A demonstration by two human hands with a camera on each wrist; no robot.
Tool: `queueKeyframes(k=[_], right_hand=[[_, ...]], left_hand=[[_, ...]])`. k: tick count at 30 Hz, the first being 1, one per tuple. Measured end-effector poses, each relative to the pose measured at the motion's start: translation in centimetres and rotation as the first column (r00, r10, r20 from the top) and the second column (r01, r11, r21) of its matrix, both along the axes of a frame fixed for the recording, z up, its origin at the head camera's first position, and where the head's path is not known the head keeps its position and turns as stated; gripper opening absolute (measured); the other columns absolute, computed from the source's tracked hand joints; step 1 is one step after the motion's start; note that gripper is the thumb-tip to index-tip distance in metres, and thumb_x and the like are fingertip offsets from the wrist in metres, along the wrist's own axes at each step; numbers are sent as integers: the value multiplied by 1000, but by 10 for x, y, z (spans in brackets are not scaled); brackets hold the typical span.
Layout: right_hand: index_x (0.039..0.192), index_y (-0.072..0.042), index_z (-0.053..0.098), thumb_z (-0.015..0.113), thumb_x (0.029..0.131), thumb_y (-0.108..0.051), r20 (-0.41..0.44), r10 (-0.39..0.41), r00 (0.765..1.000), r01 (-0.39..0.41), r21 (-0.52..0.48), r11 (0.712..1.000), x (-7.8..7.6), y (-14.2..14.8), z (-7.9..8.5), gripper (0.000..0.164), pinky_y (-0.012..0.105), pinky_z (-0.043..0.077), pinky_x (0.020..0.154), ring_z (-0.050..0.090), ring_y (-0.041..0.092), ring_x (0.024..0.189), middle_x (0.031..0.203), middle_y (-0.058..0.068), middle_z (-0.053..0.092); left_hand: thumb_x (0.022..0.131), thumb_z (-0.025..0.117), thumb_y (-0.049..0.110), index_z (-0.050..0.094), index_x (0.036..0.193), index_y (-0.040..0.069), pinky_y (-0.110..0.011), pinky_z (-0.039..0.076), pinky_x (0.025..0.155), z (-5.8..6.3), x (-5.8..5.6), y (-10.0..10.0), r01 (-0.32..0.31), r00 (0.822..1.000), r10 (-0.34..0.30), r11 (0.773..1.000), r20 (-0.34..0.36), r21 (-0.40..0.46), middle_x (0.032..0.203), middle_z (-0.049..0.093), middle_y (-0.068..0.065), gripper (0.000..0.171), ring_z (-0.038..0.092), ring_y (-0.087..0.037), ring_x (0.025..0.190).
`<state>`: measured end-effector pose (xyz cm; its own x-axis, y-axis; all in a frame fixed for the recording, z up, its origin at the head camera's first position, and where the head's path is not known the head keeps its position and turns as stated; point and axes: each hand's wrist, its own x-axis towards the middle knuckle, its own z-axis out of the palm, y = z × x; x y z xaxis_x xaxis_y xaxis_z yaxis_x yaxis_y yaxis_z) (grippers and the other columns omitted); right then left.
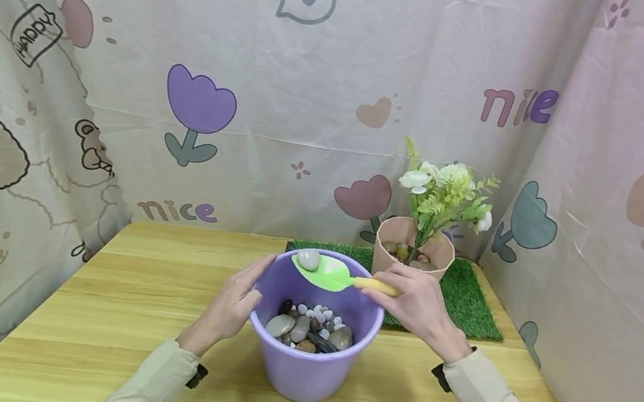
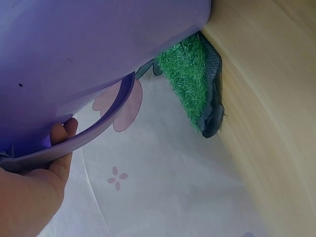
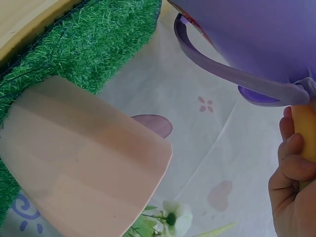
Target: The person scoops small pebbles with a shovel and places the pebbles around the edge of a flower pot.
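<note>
- Left hand [image 1: 228, 303]: gripping a purple plastic bucket [image 1: 306, 374], presumably steadying it on the bench [image 1: 156, 322].
- Right hand [image 1: 417, 302]: pinching a green trowel [image 1: 333, 274] by its handle, over the bucket's mouth, likely so its smooth pale stone [image 1: 308, 259], slipping, lands inside.
- Contents: rounded pebbles [image 1: 301, 328], mixed sizes.

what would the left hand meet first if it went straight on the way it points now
The purple bucket: the left hand touches its left side, so going straight on would probably just push against it, though the exact angle is hard to judge.
</note>
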<state>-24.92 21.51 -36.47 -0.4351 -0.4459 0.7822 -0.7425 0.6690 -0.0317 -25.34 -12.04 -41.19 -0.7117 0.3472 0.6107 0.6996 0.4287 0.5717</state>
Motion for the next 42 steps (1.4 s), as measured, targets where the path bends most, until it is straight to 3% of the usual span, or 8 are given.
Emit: queueKeyframes(k=[16,27,42], right_hand=[[85,-19,78,87,69,-28,9,8,1000,-8,14,1000,-1,7,2,21,12,45,51,57,1,59,79,-8,69],[85,-20,78,86,69,-30,-7,-10,1000,10,25,1000,2,11,5,20,13,42,49,54,0,57,78,-9,68],[86,-17,79,87,68,-29,-10,-127,992,127,3,992,0,30,17,23,18,39,46,47,1,54,73,-9,62]], left_hand=[[83,43,1,41,144,-7,-50,38,112,0,0,0,-3,1000,3,1000,-16,-3,149,45,-21,62,45,-36,136],[84,43,1,40,147,-3,-49,38,113,-1,0,0,-7,1000,7,1000,1,-6,150,44,-20,63,45,-36,137],[83,43,-1,39,147,-5,-50,40,111,0,1,1,-1,1000,1,1000,-1,5,149,44,-22,64,47,-38,134]])
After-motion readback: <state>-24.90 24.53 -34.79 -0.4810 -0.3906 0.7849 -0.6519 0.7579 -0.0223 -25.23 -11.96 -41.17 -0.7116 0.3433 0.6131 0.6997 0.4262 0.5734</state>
